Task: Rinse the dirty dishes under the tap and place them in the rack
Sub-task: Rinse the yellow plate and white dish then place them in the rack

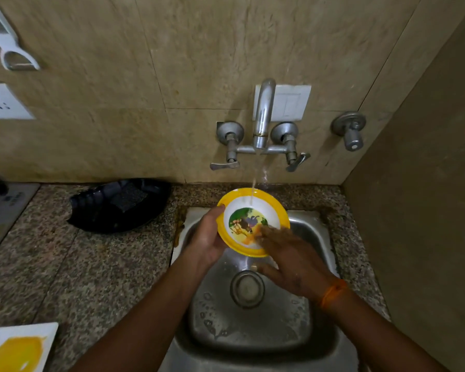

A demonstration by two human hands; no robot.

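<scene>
A yellow-rimmed bowl (pixel 253 222) is held tilted over the steel sink (pixel 253 318), under the tap (pixel 262 116), and a thin stream of water (pixel 253 187) falls on its white inner wall near the upper rim. Inside the bowl there is a printed cartoon picture in green, yellow and dark colours; no words on it can be read. The left hand (pixel 208 237) grips the bowl at its left edge, the thumb curled over the rim and the other fingers going under it. The right hand (pixel 290 257) has its fingers straight and spread, and the fingertips (pixel 266 233) press on the inner lower right part of the bowl; they look blurred. This wrist wears an orange thread band (pixel 333 292).

The sink basin is wet, with drops around the round drain (pixel 247 288). On the granite counter (pixel 91 277), left of the sink, lies a black tray (pixel 118 205) with a dark scrub pad (pixel 129 196) in it. At the lower left corner stands a white square plate (pixel 19 347) with a yellow smear (pixel 14 355) on it. At the far left edge is a flat grey surface with some small writing, too blurred to read
</scene>
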